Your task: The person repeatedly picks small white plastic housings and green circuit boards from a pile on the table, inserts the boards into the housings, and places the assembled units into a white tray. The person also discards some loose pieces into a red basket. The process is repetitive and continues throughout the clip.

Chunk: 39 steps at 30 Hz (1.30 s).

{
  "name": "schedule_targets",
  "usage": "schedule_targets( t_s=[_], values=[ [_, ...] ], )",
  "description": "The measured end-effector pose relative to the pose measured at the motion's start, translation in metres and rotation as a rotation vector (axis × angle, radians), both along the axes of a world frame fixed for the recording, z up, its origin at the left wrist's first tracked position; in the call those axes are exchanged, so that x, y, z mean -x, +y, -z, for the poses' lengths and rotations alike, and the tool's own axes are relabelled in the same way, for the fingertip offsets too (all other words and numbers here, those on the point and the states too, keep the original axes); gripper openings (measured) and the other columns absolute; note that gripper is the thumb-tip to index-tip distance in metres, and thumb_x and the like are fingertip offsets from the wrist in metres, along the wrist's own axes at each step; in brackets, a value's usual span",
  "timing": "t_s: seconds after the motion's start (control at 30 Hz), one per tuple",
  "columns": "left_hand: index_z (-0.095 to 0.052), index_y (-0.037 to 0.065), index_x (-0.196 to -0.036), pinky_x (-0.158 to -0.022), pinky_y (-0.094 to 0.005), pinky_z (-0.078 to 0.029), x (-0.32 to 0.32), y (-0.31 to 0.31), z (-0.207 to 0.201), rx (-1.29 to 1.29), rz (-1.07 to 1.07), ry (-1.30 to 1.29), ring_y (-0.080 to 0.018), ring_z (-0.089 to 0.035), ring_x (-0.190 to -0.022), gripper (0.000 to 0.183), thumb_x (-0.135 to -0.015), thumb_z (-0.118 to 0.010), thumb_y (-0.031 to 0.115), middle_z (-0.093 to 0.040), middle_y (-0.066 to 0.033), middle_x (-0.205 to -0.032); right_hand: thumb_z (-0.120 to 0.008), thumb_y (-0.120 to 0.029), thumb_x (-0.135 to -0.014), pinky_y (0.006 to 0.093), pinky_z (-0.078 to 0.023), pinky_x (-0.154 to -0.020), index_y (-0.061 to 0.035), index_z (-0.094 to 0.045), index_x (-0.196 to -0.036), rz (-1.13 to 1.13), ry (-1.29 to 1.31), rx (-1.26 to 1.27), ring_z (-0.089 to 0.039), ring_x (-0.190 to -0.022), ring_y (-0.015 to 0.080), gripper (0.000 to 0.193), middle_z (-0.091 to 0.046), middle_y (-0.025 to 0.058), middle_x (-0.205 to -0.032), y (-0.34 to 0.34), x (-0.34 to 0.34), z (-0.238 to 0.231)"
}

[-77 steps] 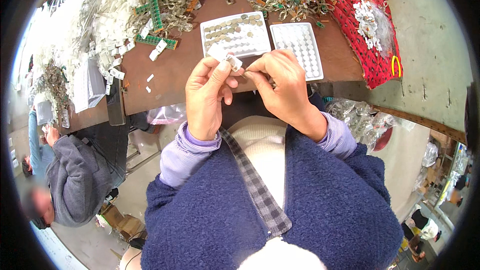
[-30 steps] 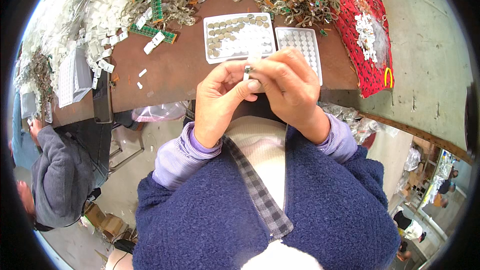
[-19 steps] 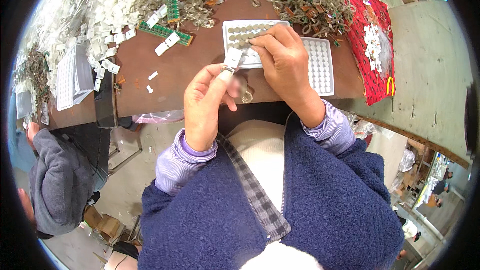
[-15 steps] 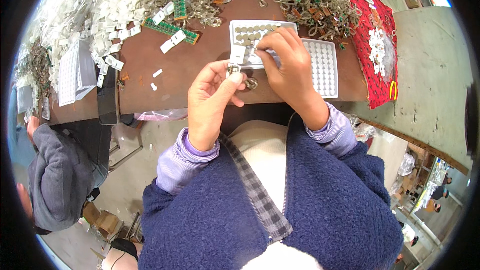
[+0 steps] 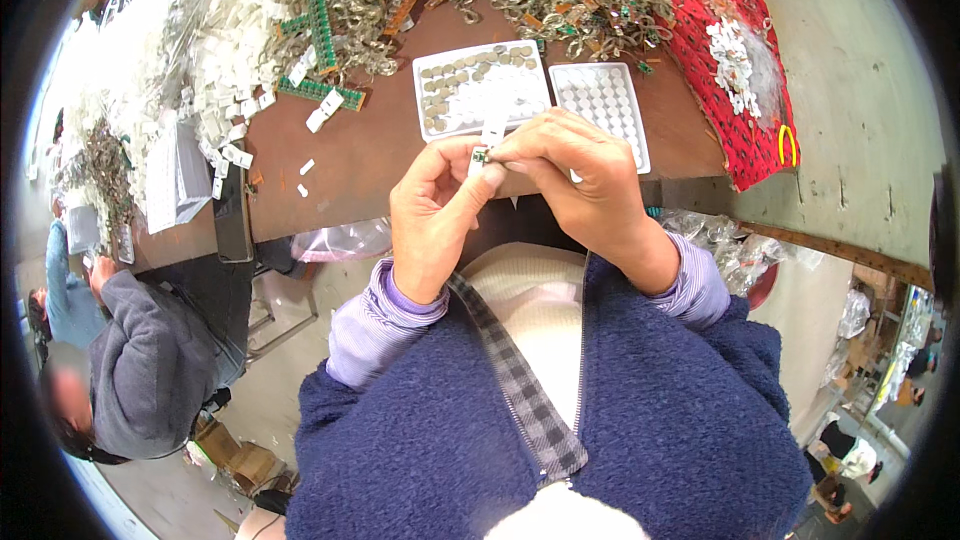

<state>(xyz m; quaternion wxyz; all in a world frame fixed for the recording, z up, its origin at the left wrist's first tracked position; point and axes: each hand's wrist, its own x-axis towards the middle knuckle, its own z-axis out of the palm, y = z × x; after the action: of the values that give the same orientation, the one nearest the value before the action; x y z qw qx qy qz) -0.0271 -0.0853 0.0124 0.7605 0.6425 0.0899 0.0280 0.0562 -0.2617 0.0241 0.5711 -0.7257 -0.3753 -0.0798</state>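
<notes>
My left hand (image 5: 425, 210) pinches a small opened white plastic case (image 5: 493, 128) with a bit of green circuit board (image 5: 480, 155) showing inside. Thumb and fingertips of my right hand (image 5: 595, 170) meet at the edge of that board. Whatever they grip is mostly covered by the fingers and too small to name. Just beyond both hands lies a white tray (image 5: 500, 98) with round pockets; flat grey discs like button cells (image 5: 437, 85) fill its far and left rows. Another white pocketed tray (image 5: 641, 145) lies beside it on the right.
A large heap of white plastic cases (image 5: 215, 40) covers the table's left. Green circuit strips (image 5: 322, 30) and a pile of metal clasps with small boards (image 5: 570, 0) lie at the back. A red patterned cloth (image 5: 690, 30) holds white pieces. Another person (image 5: 155, 340) works at left.
My right hand has come from the tray of discs to the white case in my left hand. The view has shifted, and the metal clasp below the left fingers no longer shows.
</notes>
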Motion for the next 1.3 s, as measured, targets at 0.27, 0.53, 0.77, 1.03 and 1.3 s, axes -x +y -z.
schedule_targets(
  t_s=[0.27,0.53,0.77,1.03,1.3],
  values=[
    [-0.069,0.0,-0.126,-0.055,-0.0172,-0.044,-0.002,0.007,0.0,0.136,0.158,0.107,-0.0038,-0.062,-0.079,0.022,-0.11,-0.066,0.014,-0.074,-0.0046,-0.099,-0.08,-0.001,-0.088,0.0434,-0.053,-0.082,-0.004,-0.072,-0.11,0.163,0.006,0.157,-0.067,-0.091,0.0349,0.024,-0.067,0.013,-0.095,-0.001,-0.001,-0.007],
    [-0.067,0.007,-0.13,-0.051,-0.0166,-0.042,0.01,0.019,0.004,0.258,0.089,0.03,-0.0049,-0.063,-0.077,0.022,-0.108,-0.068,0.007,-0.073,-0.0029,-0.098,-0.081,-0.002,-0.08,0.0471,-0.051,-0.078,-0.0051,-0.068,-0.097,0.28,-0.16,0.149,-0.066,-0.091,0.0358,0.022,-0.068,0.0126,-0.097,0.022,0.011,-0.006],
    [-0.064,0.003,-0.118,-0.045,-0.0173,-0.044,-0.005,-0.007,0.001,0.284,0.046,-0.002,-0.0095,-0.07,-0.07,0.011,-0.109,-0.066,0.007,-0.076,-0.0076,-0.093,-0.082,-0.006,-0.078,0.0455,-0.051,-0.082,-0.0057,-0.066,-0.099,0.159,-0.34,0.046,-0.066,-0.093,0.0343,0.027,-0.066,0.0101,-0.098,-0.005,0.012,0.003],
    [-0.066,0.005,-0.121,-0.047,-0.0148,-0.038,-0.071,-0.072,-0.016,0.356,0.381,0.205,-0.0032,-0.059,-0.067,0.014,-0.11,-0.065,0.015,-0.076,-0.0099,-0.102,-0.084,-0.015,-0.08,0.0467,-0.051,-0.082,-0.0074,-0.069,-0.094,0.426,-0.412,0.161,-0.069,-0.088,0.0316,0.021,-0.071,0.0081,-0.094,-0.095,-0.006,0.01],
    [-0.066,0.007,-0.131,-0.051,-0.0149,-0.041,-0.097,-0.102,-0.008,0.367,0.387,0.193,-0.0025,-0.059,-0.078,0.023,-0.108,-0.068,0.009,-0.076,-0.0168,-0.128,-0.085,-0.011,-0.084,0.0443,-0.05,-0.084,-0.01,-0.077,-0.095,1.041,-0.261,0.518,-0.068,-0.094,0.0287,0.013,-0.07,0.0042,-0.096,-0.228,-0.068,0.05]
  ],
)
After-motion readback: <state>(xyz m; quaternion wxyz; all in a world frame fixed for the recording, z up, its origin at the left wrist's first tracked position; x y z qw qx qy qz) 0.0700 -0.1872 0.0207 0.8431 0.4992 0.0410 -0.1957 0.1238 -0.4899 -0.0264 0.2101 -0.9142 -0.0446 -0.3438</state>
